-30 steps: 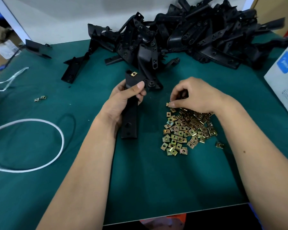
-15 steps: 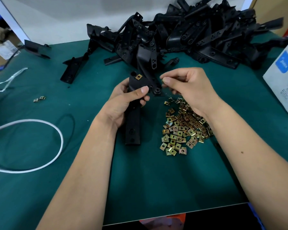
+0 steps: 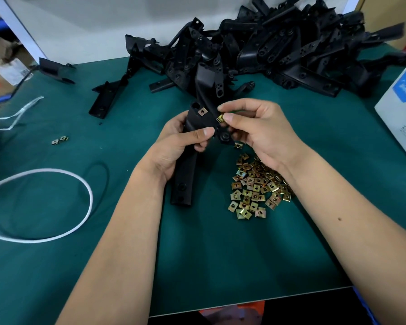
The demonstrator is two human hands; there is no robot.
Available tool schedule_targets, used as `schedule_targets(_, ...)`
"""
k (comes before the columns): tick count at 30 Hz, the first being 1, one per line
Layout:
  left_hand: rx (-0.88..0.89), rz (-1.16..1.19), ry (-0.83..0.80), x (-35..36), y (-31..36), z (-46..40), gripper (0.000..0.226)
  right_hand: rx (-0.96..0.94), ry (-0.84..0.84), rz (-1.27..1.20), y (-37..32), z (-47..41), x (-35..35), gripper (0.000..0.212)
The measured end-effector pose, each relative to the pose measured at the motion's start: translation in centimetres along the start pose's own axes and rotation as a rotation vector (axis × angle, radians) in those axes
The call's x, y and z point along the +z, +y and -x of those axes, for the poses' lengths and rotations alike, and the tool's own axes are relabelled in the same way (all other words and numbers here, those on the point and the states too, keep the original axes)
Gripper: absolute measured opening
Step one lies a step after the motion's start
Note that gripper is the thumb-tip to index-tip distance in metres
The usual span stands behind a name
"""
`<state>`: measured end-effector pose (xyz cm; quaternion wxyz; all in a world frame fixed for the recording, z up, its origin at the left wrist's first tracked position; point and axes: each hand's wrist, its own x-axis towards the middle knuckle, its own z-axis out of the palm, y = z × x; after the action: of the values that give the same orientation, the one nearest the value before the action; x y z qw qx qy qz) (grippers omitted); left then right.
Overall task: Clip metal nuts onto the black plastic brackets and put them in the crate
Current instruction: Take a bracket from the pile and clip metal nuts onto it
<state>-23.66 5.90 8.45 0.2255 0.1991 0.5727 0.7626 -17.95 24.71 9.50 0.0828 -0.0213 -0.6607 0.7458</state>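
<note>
The left hand (image 3: 174,146) grips the bracket (image 3: 188,160) upright above the counter (image 3: 220,266), one nut (image 3: 202,111) already seated. The right hand (image 3: 260,127) pinches a second nut (image 3: 220,118) at the bracket's right edge. If it goes on crooked it could spring off into the pile (image 3: 256,188); no crate in view

Both forearms run bare from the lower frame edge to the left hand (image 3: 174,146) and right hand (image 3: 263,130), without sleeves, with short trimmed nails and a small dark mole on the right forearm.
</note>
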Motion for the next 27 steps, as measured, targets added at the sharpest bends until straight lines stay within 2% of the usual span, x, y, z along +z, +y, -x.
schedule_targets(7, 0.004, 0.015, -0.002, -0.2, 0.0, 0.1, 0.024, 0.012, -0.011, -0.033, -0.2, -0.1, -0.3, 0.018)
schedule_targets(11, 0.007, 0.026, -0.013, -0.3, 0.0, 0.0, 0.022, -0.020, 0.007, 0.076, -0.4, -0.2, -0.5, 0.011)
schedule_targets(15, 0.009, 0.017, -0.021, -0.4, 0.0, 0.1, 0.021, -0.028, -0.046, 0.075, -0.4, -0.1, -0.4, 0.015)
schedule_targets(22, 0.009, 0.007, -0.022, -0.4, 0.0, 0.0, 0.022, 0.027, -0.042, 0.078, -0.4, 0.0, 0.0, 0.021)
schedule_targets(27, 0.006, 0.006, -0.019, -0.5, -0.1, 0.0, 0.024, 0.021, -0.022, 0.090, -0.4, 0.2, 0.5, 0.011)
